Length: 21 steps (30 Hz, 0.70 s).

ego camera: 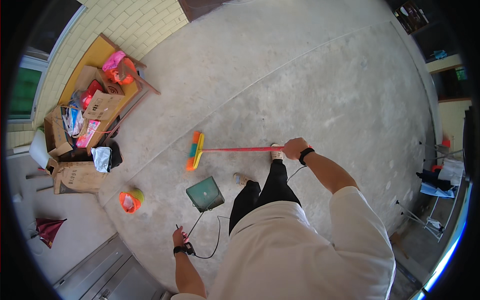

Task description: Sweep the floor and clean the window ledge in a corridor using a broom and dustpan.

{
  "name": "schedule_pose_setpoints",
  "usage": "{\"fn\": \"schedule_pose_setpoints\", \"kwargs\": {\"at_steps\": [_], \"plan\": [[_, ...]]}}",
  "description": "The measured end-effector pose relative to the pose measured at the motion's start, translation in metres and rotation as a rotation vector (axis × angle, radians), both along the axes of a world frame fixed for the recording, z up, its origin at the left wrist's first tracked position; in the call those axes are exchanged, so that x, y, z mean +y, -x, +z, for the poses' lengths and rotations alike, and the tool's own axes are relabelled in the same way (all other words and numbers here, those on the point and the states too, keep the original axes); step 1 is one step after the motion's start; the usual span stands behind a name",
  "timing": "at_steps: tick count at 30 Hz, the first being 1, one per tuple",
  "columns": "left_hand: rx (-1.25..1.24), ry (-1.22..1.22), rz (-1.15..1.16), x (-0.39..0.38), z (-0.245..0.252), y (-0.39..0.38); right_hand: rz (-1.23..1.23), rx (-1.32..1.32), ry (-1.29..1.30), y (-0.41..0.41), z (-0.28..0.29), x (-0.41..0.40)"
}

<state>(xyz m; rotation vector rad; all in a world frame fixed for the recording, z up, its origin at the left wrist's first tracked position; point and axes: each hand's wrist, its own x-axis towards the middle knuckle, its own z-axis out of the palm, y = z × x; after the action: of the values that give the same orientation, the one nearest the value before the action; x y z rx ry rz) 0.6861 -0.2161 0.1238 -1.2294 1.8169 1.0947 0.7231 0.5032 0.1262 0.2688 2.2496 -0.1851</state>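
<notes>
My right hand [295, 148] is closed round the upper end of the red handle of a broom [240, 149]. The broom's yellow head, with orange and teal bristles, rests on the concrete floor left of my feet. Lower left, my left hand [179, 237] grips the thin handle of a green dustpan [205, 194]; the pan is at floor level between the broom head and my left hand. A black device with a cable is at my left wrist, and a dark band is on my right one.
A basket with an orange liner [129, 201] stands left of the dustpan. Beyond it are a flattened cardboard box [80, 177] and a wooden bench [95, 55] loaded with boxes and bags. A dark red umbrella [50, 229] lies lower left. A metal rack [446, 210] stands at the right.
</notes>
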Motion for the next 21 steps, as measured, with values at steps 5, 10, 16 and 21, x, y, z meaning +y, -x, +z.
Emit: {"fn": "schedule_pose_setpoints", "kwargs": {"at_steps": [5,10,16,21], "plan": [[0.012,0.083,-0.036,0.037,0.012,-0.005,-0.277,-0.026,-0.166,-0.048,0.000,0.114],[0.000,0.062,-0.042,0.082,0.018,0.002,-0.488,-0.041,-0.325,-0.117,0.012,0.226],[0.033,0.132,-0.129,0.127,0.028,0.034,-0.649,0.064,-0.396,-0.191,0.019,0.293],[0.157,0.145,-0.103,0.160,0.038,0.051,-0.544,0.171,-0.315,-0.236,0.075,0.283]]}}
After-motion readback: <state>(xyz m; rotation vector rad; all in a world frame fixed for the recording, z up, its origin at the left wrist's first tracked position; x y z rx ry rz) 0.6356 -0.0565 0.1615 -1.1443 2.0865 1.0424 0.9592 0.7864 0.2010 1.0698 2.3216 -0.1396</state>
